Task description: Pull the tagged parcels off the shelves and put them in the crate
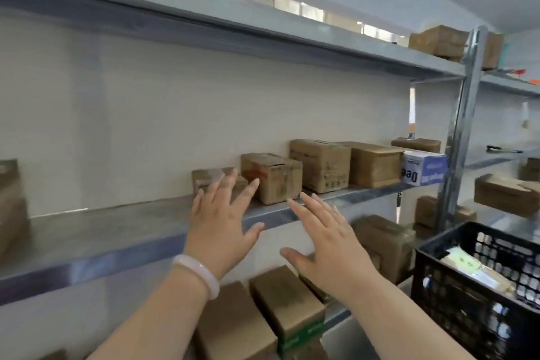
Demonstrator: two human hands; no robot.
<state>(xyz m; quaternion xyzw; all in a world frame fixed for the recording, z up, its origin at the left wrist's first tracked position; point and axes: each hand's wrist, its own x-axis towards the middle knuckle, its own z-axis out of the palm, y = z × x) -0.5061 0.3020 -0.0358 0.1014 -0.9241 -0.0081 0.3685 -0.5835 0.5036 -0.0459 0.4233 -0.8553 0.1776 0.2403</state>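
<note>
Parcels (271,177) along shelf (117,231), left hand (222,222) and right hand (327,240) splayed empty before them, crate (432,280) nearby

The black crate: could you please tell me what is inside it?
The black crate holds at least one pale-labelled brown parcel; the crate's near wall hides anything lying deeper.

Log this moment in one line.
left hand: open | right hand: open | parcel: on shelf, not gripped | crate: at right

The white-and-blue box (423,168) on the middle shelf (117,231) is showing the dark letters "Dee" on its front; printing on the brown cartons (321,166) is staying too blurred to read
</note>
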